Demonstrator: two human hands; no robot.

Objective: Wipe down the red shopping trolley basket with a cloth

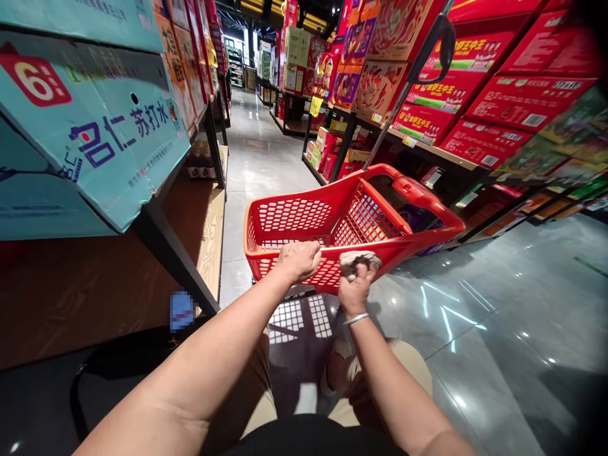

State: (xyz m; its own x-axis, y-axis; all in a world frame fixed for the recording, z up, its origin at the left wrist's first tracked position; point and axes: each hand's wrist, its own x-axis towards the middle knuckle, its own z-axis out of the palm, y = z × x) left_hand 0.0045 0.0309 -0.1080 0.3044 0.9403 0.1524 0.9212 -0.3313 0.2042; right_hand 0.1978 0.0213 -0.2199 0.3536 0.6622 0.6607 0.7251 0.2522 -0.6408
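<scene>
A red plastic shopping cart (294,201) stands sideways in front of me, its handle toward the right. My left hand (300,261) is closed over the near top rim of the basket. In my right hand (356,290), which wears a bracelet at the wrist, a crumpled greyish-white cloth (360,258) is bunched against the cart's near side, right of my left hand. The fingers of the right hand are wrapped around the cloth. Through the basket's lattice holes, light falls on the floor below.
Light-blue cartons (95,126) sit on a shelf at the left, with a dark shelf post (175,253) beneath. Red boxes (513,107) fill the right shelving. A long-handled pole (403,88) leans behind the cart. The glossy grey floor (498,316) runs along the aisle.
</scene>
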